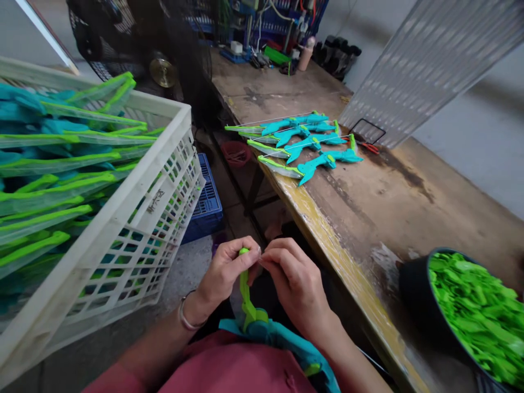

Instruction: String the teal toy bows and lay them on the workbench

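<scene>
Low in front of me, between the white crate (167, 142) on the left and the table (393, 207) on the right, a toy bow (256, 316) leans against my red shirt (229, 365), its teal body across my front and its green arm pointing away from me. My left hand (225, 273) pinches that arm near its tip between thumb and bent fingers, which I'd say steadies it, with the shirt backing up the other end. My right hand (297, 278) meets it at the tip, thumb and fingertips pressed together; whatever they pinch is too fine to make out. Having both hands this close suits something small rather than heavy

Farther off on the table, more bows (305, 144) lie side by side, turned much the same way, likely so they sit close without tangling. Just beside their right ends lies a red-handled tool (371, 148), probably for easy reach. At the near right, a black bucket (417, 284) holds a heap of loose green pieces (477, 311), its wall stopping them from scattering. The white crate is piled with bows, green arms mostly pointing right, perhaps because they pack tighter so. Beyond it, a blue crate (204, 218) sits lower down
</scene>
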Tool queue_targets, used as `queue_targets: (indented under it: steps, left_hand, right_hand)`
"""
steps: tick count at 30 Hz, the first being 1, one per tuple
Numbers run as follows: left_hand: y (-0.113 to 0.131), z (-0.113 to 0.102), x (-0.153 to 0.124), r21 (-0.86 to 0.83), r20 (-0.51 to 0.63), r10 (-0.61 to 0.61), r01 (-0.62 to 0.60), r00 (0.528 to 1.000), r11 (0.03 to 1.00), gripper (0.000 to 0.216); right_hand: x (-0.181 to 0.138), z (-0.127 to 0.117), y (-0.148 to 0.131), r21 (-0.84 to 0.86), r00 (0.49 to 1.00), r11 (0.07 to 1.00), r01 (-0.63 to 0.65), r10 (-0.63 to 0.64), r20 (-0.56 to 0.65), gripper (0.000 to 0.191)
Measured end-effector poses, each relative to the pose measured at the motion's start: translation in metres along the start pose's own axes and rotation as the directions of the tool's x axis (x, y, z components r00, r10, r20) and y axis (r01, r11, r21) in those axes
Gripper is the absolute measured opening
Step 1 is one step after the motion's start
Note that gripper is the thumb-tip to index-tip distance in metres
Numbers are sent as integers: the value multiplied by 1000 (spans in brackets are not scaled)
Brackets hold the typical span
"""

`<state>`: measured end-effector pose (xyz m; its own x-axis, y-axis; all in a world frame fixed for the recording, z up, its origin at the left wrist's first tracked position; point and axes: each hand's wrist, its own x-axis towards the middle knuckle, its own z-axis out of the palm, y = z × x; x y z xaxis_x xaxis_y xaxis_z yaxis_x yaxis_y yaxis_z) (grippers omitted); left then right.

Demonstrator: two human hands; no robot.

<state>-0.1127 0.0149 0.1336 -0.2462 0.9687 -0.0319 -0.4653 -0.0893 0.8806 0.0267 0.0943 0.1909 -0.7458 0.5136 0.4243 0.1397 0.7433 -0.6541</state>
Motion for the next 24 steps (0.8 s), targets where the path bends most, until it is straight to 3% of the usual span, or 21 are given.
queue_targets:
  steps: [3,6,9,14,18,24]
  left_hand:
    - [0,0,2,-82,55,-44,48,998,995,27]
    - [1,0,1,-76,26,-49,51,998,996,27]
    - [2,0,-1,13,-23,-13,13,1000,1000,28]
    - [3,-3,-3,135,5,6,-7,1000,991,25]
    - [5,-4,-2,100,58,-40,34,998,994,26]
    - [2,-1,0,-4,30,-90,90,995,996,30]
  right_hand:
    - [1,-2,1,44,995,994,100,-100,0,17]
    - [-1,-1,4,-2,986,986,165,-165,15,18]
    - [-4,2,4,-63,995,993,101,-102,-9,15]
    - [-3,5,4,13,993,999,-34,35,-109,14]
    - [-4,7,8,4,991,1000,15,-14,-131,14]
    - [-12,11,10,-70,984,993,96,-106,-147,17]
